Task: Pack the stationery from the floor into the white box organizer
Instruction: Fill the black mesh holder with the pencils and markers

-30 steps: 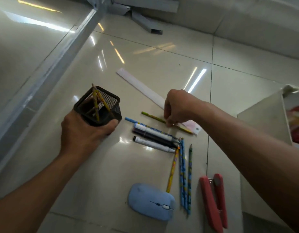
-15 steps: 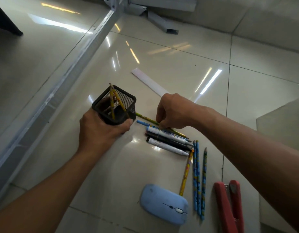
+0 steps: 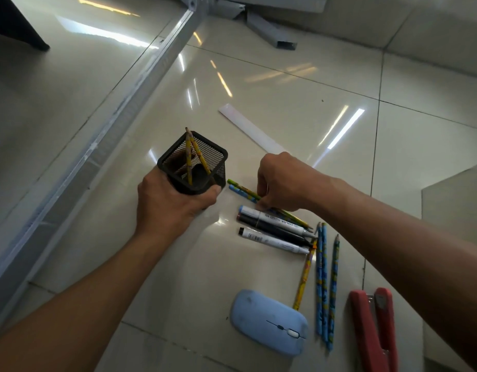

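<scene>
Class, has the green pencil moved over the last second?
Yes. The green pencil slid toward the holder; its end now sits level with the blue pencil's.

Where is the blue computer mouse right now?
In the head view, the blue mouse lies on the floor at lower centre-right, just left of the loose pencils, with the red stapler beyond them.

Blk mesh holder (image 3: 194,162) w/ yellow pencils (image 3: 189,159). Green pencil (image 3: 242,188) & blue pencil (image 3: 236,189), both patterned. White markers (image 3: 275,218), blk marker (image 3: 275,229). Lt-blue mouse (image 3: 261,318), red stapler (image 3: 371,334), white ruler (image 3: 248,127). Beige glossy tiles (image 3: 285,84).
</scene>
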Available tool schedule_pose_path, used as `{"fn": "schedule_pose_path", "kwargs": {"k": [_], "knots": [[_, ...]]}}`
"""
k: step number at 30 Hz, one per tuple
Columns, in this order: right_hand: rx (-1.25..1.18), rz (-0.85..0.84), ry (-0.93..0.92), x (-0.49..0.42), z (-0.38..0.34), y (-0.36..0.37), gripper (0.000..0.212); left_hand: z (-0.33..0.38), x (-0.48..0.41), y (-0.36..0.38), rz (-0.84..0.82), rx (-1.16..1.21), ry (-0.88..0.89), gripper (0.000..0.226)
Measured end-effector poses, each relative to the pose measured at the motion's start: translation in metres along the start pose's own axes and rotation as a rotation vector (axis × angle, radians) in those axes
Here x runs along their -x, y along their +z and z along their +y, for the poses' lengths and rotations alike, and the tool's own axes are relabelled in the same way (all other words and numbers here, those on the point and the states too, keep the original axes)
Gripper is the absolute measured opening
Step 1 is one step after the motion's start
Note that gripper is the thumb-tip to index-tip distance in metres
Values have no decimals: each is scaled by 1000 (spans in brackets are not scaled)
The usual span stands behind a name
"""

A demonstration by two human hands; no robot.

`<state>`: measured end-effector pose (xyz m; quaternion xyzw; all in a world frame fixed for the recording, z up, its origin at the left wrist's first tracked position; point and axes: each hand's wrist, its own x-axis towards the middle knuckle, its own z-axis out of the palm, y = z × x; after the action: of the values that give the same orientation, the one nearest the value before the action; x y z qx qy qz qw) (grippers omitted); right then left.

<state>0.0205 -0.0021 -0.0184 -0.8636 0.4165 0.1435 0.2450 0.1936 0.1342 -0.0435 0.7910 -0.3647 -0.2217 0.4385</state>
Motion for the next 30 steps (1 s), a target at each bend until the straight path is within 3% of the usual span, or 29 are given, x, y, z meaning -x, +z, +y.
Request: {"fn": "schedule_pose_path", "kwargs": {"k": [8,12,15,19,23,30], "knots": [[4,35,26,9,0,8,12,4,3,-2,-9,8,0,58],[-43,18,70,10,0,0,14,7,4,-3,-6,13,-5,59],[-212,34,90,10,4,-17,16,7,4,-3,-13,25,-2,65],[-662,-1,119,18,6,-22,21,7,4,-4,-8,12,4,67],[-832,-48,114,25,10,-23,11,7,4,-4,-2,-7,-2,65],[-1180,-238,88,31,30,-34,31,4,2,-3,5,-22,-5,63]]}}
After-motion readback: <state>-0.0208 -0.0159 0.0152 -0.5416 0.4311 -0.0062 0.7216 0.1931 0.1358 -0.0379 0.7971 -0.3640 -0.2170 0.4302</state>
